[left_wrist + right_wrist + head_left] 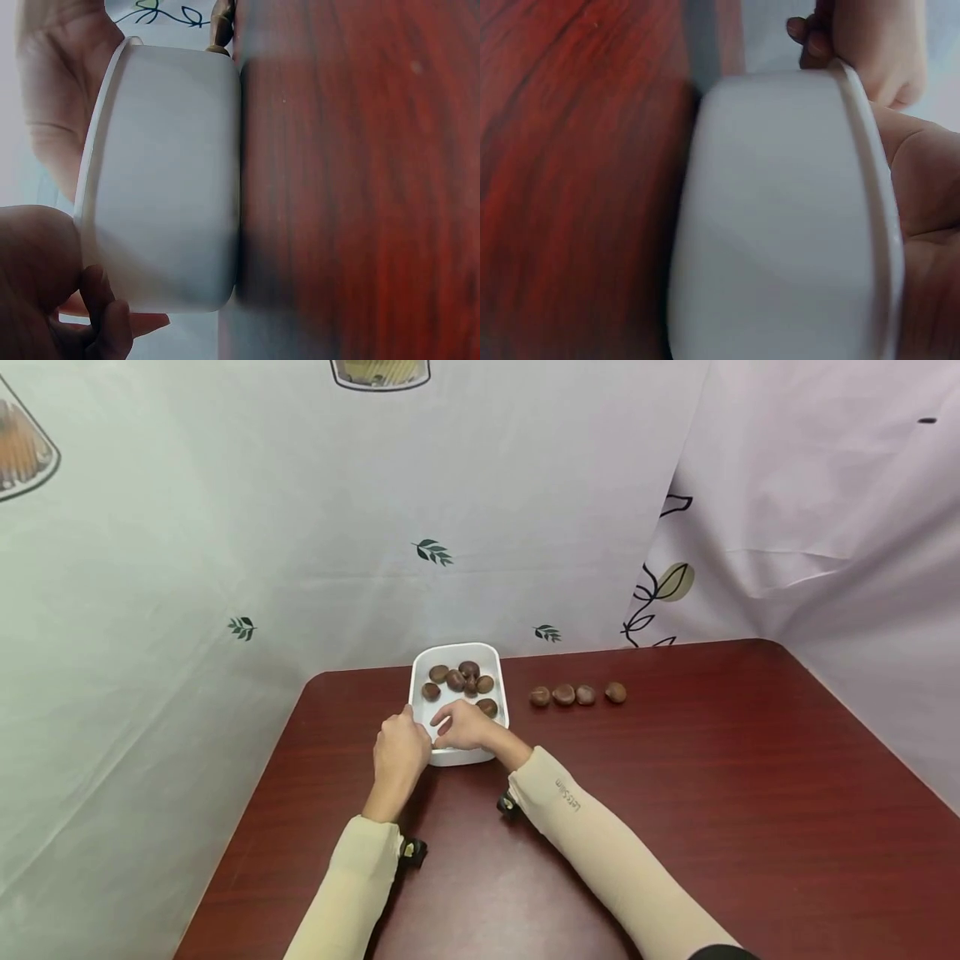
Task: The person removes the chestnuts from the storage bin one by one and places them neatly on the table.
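A white rectangular tray (459, 758) sits near the table's far edge with several brown chestnuts (456, 680) in it, mostly toward its far end. My left hand (401, 750) grips the tray's rim at the near left corner; its curled fingers (112, 326) show outside the wall in the left wrist view. Reaching over the near rim, my right hand (467, 725) is inside the tray, thumb and forefinger bent toward the near left corner. A small brown patch shows by these fingertips; I cannot tell whether they pinch a chestnut. The tray wall (780, 210) hides them in the right wrist view.
To the right of the tray, several chestnuts (564, 694) lie in a row on the reddish-brown table (675, 793), the rightmost a little apart. Behind the table hangs a pale patterned cloth (337, 568), close to its far edge.
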A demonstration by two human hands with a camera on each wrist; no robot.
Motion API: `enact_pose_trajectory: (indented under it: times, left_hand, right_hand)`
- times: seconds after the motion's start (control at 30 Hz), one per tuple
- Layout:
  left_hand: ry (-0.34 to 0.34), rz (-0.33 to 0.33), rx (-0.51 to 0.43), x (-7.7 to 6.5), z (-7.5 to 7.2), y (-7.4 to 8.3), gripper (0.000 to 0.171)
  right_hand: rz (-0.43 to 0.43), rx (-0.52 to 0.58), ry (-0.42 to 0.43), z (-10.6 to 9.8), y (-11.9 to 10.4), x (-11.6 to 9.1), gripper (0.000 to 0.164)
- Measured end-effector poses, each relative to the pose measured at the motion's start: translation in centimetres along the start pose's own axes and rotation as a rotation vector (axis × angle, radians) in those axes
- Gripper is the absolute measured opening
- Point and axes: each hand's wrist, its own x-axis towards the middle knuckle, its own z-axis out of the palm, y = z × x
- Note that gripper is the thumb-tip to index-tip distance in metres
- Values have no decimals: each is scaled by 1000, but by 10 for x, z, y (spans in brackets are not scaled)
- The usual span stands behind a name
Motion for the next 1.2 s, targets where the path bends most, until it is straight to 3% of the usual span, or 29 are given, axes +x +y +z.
enact_pose_trajectory:
  times: [0.13,0.37,0.93,1.2]
  left_hand:
    - [3,8,-10,0,1,0,37]
    - [26,26,-12,2,0,-2,31]
    - [21,22,-14,-1,-4,-2,32]
    - [20,18,-14,-1,-1,-1,34]
  right_hand:
    - [-11,-19,-10,5,2,4,32]
    - [-3,92,-47,8,3,9,28]
    - [35,47,-84,8,6,12,16]
    - [-13,-28,-1,9,8,9,12]
